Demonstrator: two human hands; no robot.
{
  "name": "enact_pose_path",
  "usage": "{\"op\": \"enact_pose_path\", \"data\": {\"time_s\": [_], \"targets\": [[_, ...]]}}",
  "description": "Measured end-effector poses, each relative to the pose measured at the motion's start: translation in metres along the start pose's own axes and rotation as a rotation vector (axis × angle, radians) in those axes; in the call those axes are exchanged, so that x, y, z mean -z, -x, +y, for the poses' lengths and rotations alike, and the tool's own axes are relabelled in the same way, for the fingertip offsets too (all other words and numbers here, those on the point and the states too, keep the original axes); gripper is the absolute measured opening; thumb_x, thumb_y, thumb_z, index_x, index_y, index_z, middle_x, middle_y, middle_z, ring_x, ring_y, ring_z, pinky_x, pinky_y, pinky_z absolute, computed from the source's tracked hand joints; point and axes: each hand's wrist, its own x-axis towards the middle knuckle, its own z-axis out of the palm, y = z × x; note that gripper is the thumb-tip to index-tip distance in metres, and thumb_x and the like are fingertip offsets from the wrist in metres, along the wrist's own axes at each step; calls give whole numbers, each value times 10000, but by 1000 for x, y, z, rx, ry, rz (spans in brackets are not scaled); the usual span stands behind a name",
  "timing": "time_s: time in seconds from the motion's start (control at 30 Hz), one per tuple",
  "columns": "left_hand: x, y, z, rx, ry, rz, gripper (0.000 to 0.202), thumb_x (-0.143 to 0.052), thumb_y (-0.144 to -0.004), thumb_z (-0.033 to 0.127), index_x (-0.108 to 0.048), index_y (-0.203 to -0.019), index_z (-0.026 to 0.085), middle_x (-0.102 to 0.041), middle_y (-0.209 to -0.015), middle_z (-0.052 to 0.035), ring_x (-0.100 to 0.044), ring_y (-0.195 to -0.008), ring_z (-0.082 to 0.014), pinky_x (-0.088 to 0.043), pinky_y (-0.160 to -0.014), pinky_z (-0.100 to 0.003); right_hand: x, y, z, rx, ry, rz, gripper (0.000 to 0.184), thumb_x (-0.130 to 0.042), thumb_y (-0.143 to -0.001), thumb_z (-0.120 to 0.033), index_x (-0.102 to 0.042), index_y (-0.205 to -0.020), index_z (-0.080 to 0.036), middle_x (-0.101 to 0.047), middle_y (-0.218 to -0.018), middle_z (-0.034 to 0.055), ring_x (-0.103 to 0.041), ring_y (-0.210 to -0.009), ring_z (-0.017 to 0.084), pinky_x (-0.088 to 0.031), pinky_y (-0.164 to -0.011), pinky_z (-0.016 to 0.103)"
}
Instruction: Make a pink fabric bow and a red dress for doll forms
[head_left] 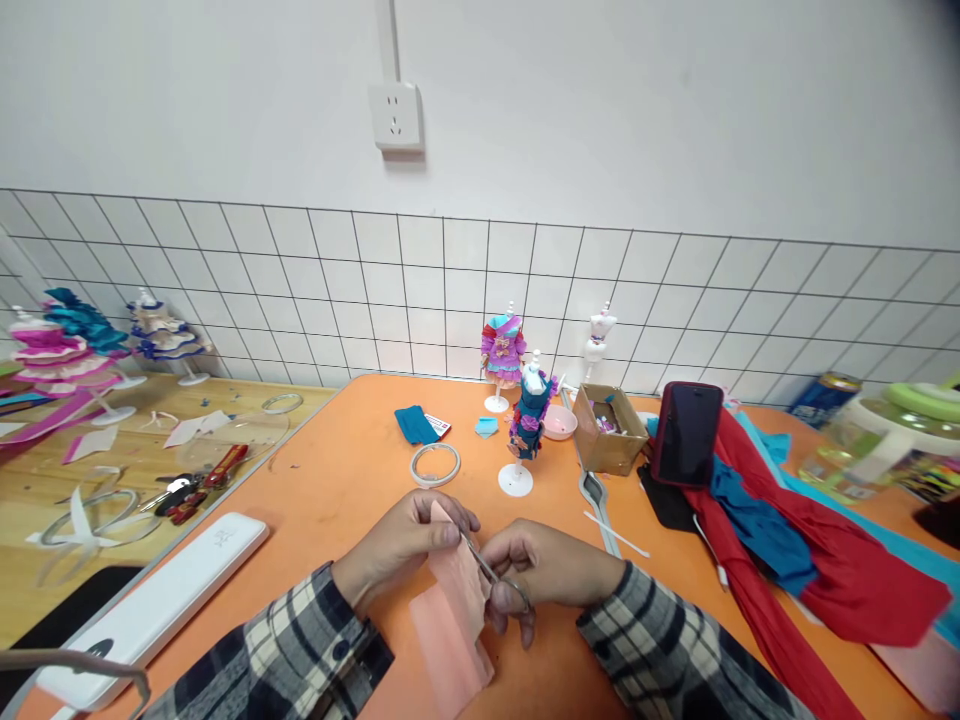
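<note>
A strip of peach crepe paper (448,640) hangs from my left hand (409,538), its upper end pinched between thumb and fingers. My right hand (544,565) grips a small pair of metal scissors (491,572), with thumb and fingers at the handle loops. The scissor blades point up and left and lie against the paper's upper right edge, close to my left fingertips. Just beyond my hands, a miniature dress form in dark blue and purple (531,420) stands on a round white base. A roll of thin white tape (435,465) lies behind my left hand.
A cardboard box (609,440) of scraps and a pink bowl (559,422) stand at the back. To the right are a propped phone (686,435), red crepe paper (840,560) and a clear jug (862,450). A white power strip-like case (172,600) lies left.
</note>
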Motion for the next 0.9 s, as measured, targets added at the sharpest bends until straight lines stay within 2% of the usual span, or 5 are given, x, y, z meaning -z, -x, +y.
{"op": "enact_pose_path", "data": {"time_s": [0.1, 0.23, 0.5, 0.7, 0.9], "targets": [[-1, -1, -2, 2, -21, -16, 270, -859, -621, 386, -716, -639, 157, -665, -659, -39, -608, -830, -222, -438, -793, -330, -1, -1, 1, -5, -5, -24, 559, -775, -648, -575, -652, -892, -87, -591, -711, 17, -565, -586, 83, -505, -465, 152], [-1, -1, -3, -10, -9, -21, 261, -864, -618, 373, -711, -631, 162, -665, -652, -30, -607, -837, -219, -435, -803, -330, -1, 0, 0, -32, -4, 10, 529, -798, -623, -559, -641, -819, -93, -561, -652, -8, -540, -542, 66, -478, -437, 130], [-6, 0, 0, 38, -2, -2, 309, -886, -569, 392, -697, -607, 151, -665, -657, -27, -615, -854, -223, -435, -846, -341, -3, 0, 1, -14, -17, 3, 508, -790, -645, -547, -638, -819, -94, -566, -663, -1, -564, -564, 78, -488, -448, 132], [-9, -1, 1, 38, -17, -84, 281, -861, -613, 394, -720, -615, 151, -674, -633, -33, -627, -821, -226, -442, -810, -342, -3, -2, 0, -31, -3, -22, 572, -773, -622, -606, -646, -838, -91, -618, -695, 23, -571, -546, 81, -521, -490, 177], [-10, -2, 2, 20, -20, -110, 275, -850, -635, 377, -705, -615, 145, -685, -643, -40, -641, -845, -246, -446, -817, -359, -4, -1, -1, -40, -14, -26, 572, -765, -630, -614, -640, -834, -94, -619, -687, 18, -559, -516, 74, -536, -505, 194]]}}
